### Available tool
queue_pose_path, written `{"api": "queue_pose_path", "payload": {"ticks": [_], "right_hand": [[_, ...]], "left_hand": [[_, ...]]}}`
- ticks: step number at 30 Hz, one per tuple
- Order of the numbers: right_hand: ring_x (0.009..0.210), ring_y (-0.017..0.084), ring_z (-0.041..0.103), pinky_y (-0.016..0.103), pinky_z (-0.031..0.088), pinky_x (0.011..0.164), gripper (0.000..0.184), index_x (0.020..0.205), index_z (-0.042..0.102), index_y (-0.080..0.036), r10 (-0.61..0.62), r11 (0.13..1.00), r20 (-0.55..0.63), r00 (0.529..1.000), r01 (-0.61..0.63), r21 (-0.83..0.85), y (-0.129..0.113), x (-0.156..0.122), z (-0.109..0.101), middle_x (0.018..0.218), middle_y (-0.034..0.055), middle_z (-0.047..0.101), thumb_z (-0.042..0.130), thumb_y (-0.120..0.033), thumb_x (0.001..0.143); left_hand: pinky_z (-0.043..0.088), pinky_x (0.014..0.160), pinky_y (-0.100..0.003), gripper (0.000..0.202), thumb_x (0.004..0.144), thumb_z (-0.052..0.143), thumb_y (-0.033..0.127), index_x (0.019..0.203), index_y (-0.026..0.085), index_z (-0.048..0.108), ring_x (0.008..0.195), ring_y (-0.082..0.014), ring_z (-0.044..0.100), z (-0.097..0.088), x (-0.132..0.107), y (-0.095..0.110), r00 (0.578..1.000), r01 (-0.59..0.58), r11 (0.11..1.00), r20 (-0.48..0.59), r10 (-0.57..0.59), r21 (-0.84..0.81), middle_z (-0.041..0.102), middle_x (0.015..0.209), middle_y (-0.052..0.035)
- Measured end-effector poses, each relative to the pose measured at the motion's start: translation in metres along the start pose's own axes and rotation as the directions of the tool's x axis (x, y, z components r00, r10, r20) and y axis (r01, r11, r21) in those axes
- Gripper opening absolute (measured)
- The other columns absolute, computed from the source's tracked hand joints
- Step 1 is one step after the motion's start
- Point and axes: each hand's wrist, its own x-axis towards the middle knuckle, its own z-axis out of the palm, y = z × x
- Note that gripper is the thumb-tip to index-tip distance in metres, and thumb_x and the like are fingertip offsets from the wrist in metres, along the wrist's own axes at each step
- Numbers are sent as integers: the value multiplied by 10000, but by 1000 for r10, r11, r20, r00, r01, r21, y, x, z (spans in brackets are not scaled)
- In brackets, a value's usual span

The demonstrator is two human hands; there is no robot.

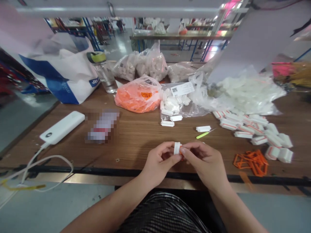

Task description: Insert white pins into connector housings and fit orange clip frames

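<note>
- Two bare hands met at the lower centre of the frame: the left hand [156, 161] pinched a small white plastic block [177, 148], the right hand [206, 161] a mostly hidden orange plastic piece [181, 149] against it.
- The step seemed to be seating the orange piece on the block; the next move probably called for steady thumb pressure.
- At right, white blocks with orange stripes [229, 124] and thin orange plastic frames [261, 165] lay on a brown wood-grain table [136, 139].
- At top centre stood a long, blue-legged bench [179, 37].
</note>
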Motion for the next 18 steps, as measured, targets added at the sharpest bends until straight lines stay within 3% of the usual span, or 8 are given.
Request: {"api": "queue_pose_path", "payload": {"ticks": [5, 11, 15, 18], "right_hand": [[518, 96, 571, 210, 464, 451, 83, 777, 694, -191, 4, 1000, -3, 1000, -4, 22, 0, -1, 2, 640, -1, 671, 712, -264, 743], [501, 84, 536, 210, 456, 437, 84, 769, 659, -181, 2, 999, 39, 999, -4, 51, 1, -1, 1, 642, -9, 638, 701, -246, 736], [489, 79, 531, 201, 448, 427, 87, 777, 654, -185, -11, 996, 77, 997, 4, 94, 3, -1, 1, 622, -21, 628, 705, -246, 742], [531, 88, 568, 213, 490, 486, 99, 825, 672, -192, -22, 995, 68, 997, 15, 99, 5, -2, 2, 657, -15, 657, 708, -250, 754]], "left_hand": [[479, 874, -333, 254, 805, 718, 260, 1051, 208, 682, 922, -181, 657, -2, 0, 2, 1000, -8, 1000, 8, 8, -1, 732, 994, -40], [483, 804, -309, 248, 775, 747, 284, 1007, 207, 708, 851, -165, 633, -2, 0, 4, 1000, 26, 997, -15, -25, 72, 718, 941, -31], [486, 804, -301, 251, 769, 753, 275, 1005, 207, 703, 843, -154, 634, -2, 1, 3, 999, 43, 999, 8, -43, 25, 719, 929, -27], [490, 719, -266, 260, 760, 759, 283, 1002, 208, 703, 794, -143, 629, -4, 2, 4, 996, 82, 997, 23, -82, -8, 723, 903, -28]]}}
